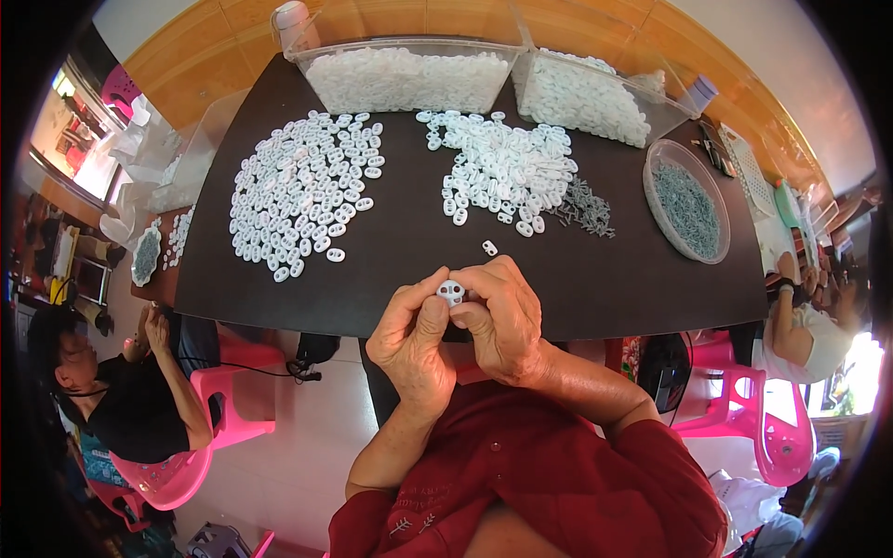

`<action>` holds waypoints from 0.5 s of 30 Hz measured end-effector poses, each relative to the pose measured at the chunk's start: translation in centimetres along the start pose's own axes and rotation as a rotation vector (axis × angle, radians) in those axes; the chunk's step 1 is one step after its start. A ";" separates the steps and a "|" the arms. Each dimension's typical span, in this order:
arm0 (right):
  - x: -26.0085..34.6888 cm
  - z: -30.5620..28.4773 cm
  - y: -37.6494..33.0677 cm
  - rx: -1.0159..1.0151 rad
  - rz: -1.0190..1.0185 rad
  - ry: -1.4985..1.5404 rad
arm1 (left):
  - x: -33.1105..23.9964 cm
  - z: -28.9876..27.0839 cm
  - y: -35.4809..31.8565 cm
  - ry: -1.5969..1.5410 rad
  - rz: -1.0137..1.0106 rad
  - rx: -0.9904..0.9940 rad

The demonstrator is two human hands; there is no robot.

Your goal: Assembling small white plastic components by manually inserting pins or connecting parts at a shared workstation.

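Near the table's front edge, my left hand (pixel 416 339) and my right hand (pixel 503 316) meet at the fingertips. Between them they pinch a small white two-holed plastic cord lock (pixel 450 293), its holed face turned up. The fingers partly cover its sides. Just beyond my right hand lies a single white piece (pixel 489 248), also with two holes. Farther off is a heap of loose white parts (pixel 507 167), with a pile of thin grey metal pieces like small springs (pixel 586 209) at its right. To the left spreads a wide group of white two-holed pieces (pixel 302 200).
Two clear bins (pixel 419 46) of white parts stand along the back of the dark table (pixel 391 251). A round tub (pixel 723 237) of grey pieces sits at right. One person (pixel 121 381) sits at left on a pink chair (pixel 246 409); another (pixel 800 335) is at right.
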State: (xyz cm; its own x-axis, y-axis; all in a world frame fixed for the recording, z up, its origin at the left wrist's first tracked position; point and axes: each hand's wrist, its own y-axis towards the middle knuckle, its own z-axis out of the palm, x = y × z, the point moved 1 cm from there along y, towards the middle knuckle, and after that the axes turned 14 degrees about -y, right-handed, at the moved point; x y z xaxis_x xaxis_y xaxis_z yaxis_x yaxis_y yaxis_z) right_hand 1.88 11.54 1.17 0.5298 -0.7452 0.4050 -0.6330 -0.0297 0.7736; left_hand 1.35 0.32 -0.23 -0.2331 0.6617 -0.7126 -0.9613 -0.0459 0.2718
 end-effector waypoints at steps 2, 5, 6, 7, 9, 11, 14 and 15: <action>0.1 0.1 -0.1 -0.001 -0.001 -0.004 | 0.1 0.0 -0.3 -0.034 -0.015 -0.025; 0.4 0.2 -0.2 0.000 0.011 0.017 | 0.1 0.1 -0.6 -0.057 -0.019 -0.052; 0.4 0.2 -0.2 -0.019 0.011 0.031 | 0.1 0.2 -0.8 -0.051 -0.028 -0.056; 0.5 0.2 -0.2 -0.038 0.011 0.043 | 0.1 0.2 -0.9 -0.046 -0.037 -0.059; 0.2 0.3 -0.3 -0.059 -0.025 0.014 | 0.2 0.3 -0.9 -0.039 -0.004 -0.037; 0.0 0.3 -0.4 -0.080 -0.058 -0.019 | 0.3 0.3 -1.0 -0.034 0.025 -0.014; -0.1 0.3 -0.5 -0.081 -0.062 -0.015 | 0.4 0.3 -1.1 0.014 0.062 0.005; -0.3 0.4 -0.4 -0.098 -0.101 -0.040 | 0.4 0.3 -1.1 0.027 0.076 0.012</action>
State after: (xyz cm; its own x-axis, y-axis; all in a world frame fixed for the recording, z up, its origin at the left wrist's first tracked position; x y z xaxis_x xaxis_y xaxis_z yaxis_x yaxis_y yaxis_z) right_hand 1.80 11.49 0.54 0.5642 -0.7676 0.3041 -0.5183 -0.0425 0.8541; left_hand 2.35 0.85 -0.65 -0.3094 0.6363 -0.7067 -0.9388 -0.0863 0.3334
